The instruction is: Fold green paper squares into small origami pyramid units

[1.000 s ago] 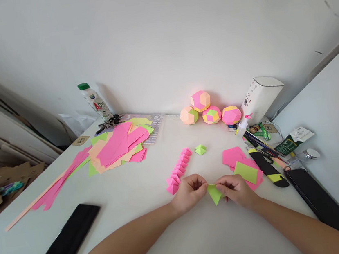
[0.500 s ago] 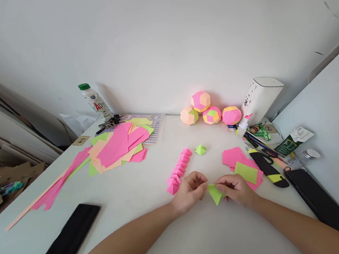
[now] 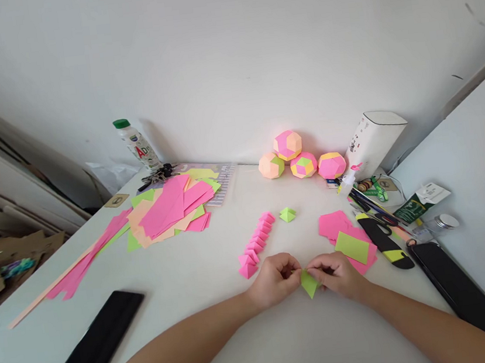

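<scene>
Between my two hands hangs a small folded green paper [image 3: 310, 284], its pointed end down. My left hand [image 3: 277, 278] pinches its upper left corner, and my right hand [image 3: 334, 274] pinches its upper right part. Fingertips cover the top of the paper. Just beyond my left hand, a slanting row of folded pink pieces [image 3: 256, 243] lies on the table, with one folded green piece [image 3: 288, 215] to the right of its far end. Beside my right hand lie pink sheets [image 3: 334, 224] with a green square [image 3: 352, 247] on top.
Paper balls [image 3: 303, 164] stand by the wall near a white container [image 3: 374, 139]. At right are a black-yellow cutter [image 3: 385, 240] and a black case [image 3: 461, 287]. Paper scraps [image 3: 170, 211], a bottle [image 3: 140, 147] and a black flat object [image 3: 89, 353] lie left.
My left hand has moved slightly right and now grips the green paper's corner. The paper has turned and sits a little lower, and the two hands are closer together.
</scene>
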Action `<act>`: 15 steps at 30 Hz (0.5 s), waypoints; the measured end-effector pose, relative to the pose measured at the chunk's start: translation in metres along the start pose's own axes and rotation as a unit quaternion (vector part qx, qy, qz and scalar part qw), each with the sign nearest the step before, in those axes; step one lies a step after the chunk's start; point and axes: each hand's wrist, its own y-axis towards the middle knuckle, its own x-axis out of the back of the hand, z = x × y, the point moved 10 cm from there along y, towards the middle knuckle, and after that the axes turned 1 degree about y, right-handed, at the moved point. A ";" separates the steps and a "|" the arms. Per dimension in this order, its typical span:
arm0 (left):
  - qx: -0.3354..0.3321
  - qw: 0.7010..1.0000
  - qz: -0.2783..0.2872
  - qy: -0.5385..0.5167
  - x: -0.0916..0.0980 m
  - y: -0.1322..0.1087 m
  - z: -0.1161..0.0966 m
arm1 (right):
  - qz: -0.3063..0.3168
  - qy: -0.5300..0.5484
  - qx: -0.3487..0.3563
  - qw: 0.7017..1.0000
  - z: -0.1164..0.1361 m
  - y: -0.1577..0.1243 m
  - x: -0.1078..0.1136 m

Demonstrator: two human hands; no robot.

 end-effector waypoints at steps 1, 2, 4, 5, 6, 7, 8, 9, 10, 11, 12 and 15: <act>0.002 1.000 -0.005 -0.013 0.001 0.000 0.001 | -0.003 0.010 -0.008 1.000 -0.002 0.000 0.001; 0.006 0.999 -0.007 -0.032 0.002 0.001 0.003 | -0.007 0.020 -0.015 1.000 -0.003 0.000 0.002; 0.017 0.997 -0.007 -0.078 0.002 0.001 0.006 | -0.016 0.038 -0.023 0.999 -0.005 0.000 0.005; 0.022 0.995 -0.006 -0.098 0.002 0.001 0.007 | -0.019 0.045 -0.024 0.998 -0.005 0.000 0.006; 0.024 0.993 -0.006 -0.113 0.003 0.001 0.006 | -0.022 0.051 -0.024 0.998 -0.005 0.000 0.006; 0.023 0.992 -0.006 -0.122 0.003 0.000 0.006 | -0.024 0.055 -0.024 0.998 -0.005 0.000 0.007; 0.021 0.992 -0.005 -0.127 0.003 0.000 0.004 | -0.026 0.057 -0.023 0.998 -0.005 0.000 0.007; 0.019 0.991 -0.002 -0.131 0.003 0.000 0.003 | -0.027 0.058 -0.023 0.998 -0.005 0.000 0.008; 0.017 0.991 0.005 -0.130 0.002 -0.001 0.001 | -0.026 0.058 -0.023 0.998 -0.005 0.000 0.007; 0.016 0.992 0.015 -0.124 0.000 -0.001 0.001 | -0.024 0.055 -0.022 0.998 -0.005 0.000 0.007; 0.016 0.994 0.024 -0.109 -0.002 -0.001 0.000 | -0.020 0.050 -0.022 0.998 -0.005 0.000 0.006; 0.019 0.998 0.040 -0.051 -0.006 -0.001 0.000 | -0.011 0.020 -0.011 1.000 -0.001 0.000 0.003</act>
